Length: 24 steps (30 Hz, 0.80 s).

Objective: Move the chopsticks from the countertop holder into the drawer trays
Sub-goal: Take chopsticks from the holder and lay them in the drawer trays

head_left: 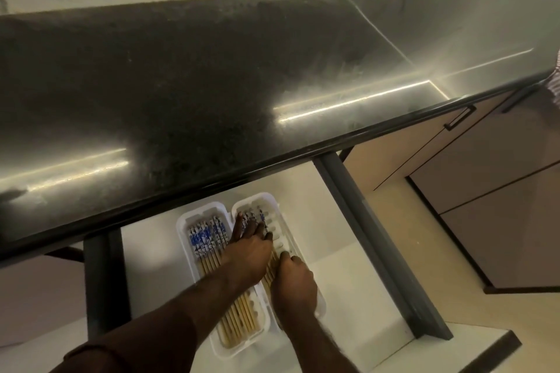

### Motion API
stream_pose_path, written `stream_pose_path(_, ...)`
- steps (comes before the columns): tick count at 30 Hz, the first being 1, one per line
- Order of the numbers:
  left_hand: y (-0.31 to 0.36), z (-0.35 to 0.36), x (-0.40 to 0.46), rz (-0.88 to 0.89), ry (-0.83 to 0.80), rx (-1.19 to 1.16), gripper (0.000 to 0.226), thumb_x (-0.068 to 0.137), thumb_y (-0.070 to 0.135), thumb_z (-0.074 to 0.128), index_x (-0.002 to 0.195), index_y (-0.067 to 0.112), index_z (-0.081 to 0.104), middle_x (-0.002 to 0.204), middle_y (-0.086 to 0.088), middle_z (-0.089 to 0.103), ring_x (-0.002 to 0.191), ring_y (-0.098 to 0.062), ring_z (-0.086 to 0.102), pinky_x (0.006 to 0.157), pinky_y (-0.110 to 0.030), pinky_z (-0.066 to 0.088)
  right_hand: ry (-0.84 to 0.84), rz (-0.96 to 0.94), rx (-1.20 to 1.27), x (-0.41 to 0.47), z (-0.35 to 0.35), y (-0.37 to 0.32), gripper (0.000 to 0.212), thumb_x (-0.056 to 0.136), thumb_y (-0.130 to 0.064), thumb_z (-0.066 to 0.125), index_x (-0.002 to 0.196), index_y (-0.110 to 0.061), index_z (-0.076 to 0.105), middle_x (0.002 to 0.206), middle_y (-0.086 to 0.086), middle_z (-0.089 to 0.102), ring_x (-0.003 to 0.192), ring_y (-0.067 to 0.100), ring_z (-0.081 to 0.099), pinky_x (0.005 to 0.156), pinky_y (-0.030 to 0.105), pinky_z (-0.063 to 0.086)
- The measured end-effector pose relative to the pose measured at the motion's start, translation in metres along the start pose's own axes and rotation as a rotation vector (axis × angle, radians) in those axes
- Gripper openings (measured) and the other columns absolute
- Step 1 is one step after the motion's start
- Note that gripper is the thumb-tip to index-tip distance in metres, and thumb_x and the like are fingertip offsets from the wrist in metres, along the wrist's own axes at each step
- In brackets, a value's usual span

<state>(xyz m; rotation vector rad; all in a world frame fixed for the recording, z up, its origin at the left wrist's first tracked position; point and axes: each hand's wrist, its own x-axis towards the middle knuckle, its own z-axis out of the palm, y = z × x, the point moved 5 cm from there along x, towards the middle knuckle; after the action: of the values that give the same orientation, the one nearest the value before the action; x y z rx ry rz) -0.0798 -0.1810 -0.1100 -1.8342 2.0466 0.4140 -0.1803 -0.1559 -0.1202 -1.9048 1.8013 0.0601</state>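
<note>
Two white trays lie side by side in the open drawer (pixel 333 221). The left tray (pixel 185 221) holds several bamboo chopsticks (pixel 209 239) with blue-and-white patterned tops. The right tray (pixel 272 200) holds more chopsticks (pixel 257 216), mostly hidden under my hands. My left hand (pixel 247 254) reaches across the left tray and lies flat on the chopsticks in the right tray, fingers spread. My right hand (pixel 292 278) rests on the lower part of the same bundle, fingers curled over it. No countertop holder is in view.
A long dark stone countertop (pixel 242 76) overhangs the back of the drawer. Dark drawer sides (pixel 372 236) frame it left and right. Beige cabinet fronts with a black handle (pixel 460 118) stand at the right. A striped sleeve (pixel 554 82) shows at the right edge.
</note>
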Motion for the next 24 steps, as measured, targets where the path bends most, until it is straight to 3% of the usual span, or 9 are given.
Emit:
stream_pose_path(6,0.002,-0.001,0.004,0.006,-0.004,0.022,0.046,0.092,0.020,0.052,0.137,0.012,0.046,0.154,-0.012,0.034,0.148,-0.031,0.006,0.109,-0.052,-0.022,-0.013,-0.073,-0.053,-0.003,0.002,-0.003,0.034,0.096,-0.026,0.052,0.130,-0.023,0.053,0.119,0.000,0.064,0.103,0.018,0.062,0.091,0.033,0.052)
stream_pose_path(14,0.003,-0.002,-0.002,0.058,0.064,0.048,0.045,0.087,0.014,0.049,0.132,0.011,0.050,0.148,-0.014,0.042,0.145,-0.031,0.020,0.111,-0.055,-0.017,-0.046,-0.021,0.021,-0.009,-0.007,-0.002,0.039,0.093,-0.028,0.055,0.133,-0.027,0.052,0.120,0.001,0.064,0.104,0.020,0.063,0.092,0.034,0.053)
stream_pose_path(18,0.005,-0.020,-0.013,0.097,0.139,0.009,0.035,0.086,0.017,0.055,0.120,0.012,0.057,0.133,-0.011,0.057,0.131,-0.028,0.044,0.117,-0.054,0.004,-0.017,0.012,0.052,-0.020,-0.025,-0.008,0.037,0.091,-0.028,0.059,0.128,-0.026,0.056,0.119,0.001,0.065,0.100,0.022,0.065,0.088,0.035,0.055)
stream_pose_path(21,0.007,-0.043,-0.030,0.113,0.201,-0.062,0.042,0.086,0.017,0.057,0.127,0.012,0.053,0.133,-0.011,0.056,0.123,-0.026,0.050,0.112,-0.044,0.027,0.083,-0.012,0.043,-0.034,-0.052,-0.014,0.035,0.089,-0.027,0.061,0.124,-0.025,0.059,0.113,0.002,0.068,0.092,0.022,0.068,0.080,0.033,0.055)
stream_pose_path(24,0.007,-0.071,-0.053,0.104,0.286,-0.179,0.051,0.088,0.014,0.059,0.137,0.012,0.046,0.141,-0.011,0.051,0.127,-0.026,0.049,0.108,-0.039,0.034,0.169,-0.040,0.065,-0.052,-0.085,-0.023,0.031,0.090,-0.028,0.062,0.120,-0.023,0.062,0.109,0.002,0.070,0.088,0.022,0.069,0.077,0.033,0.056)
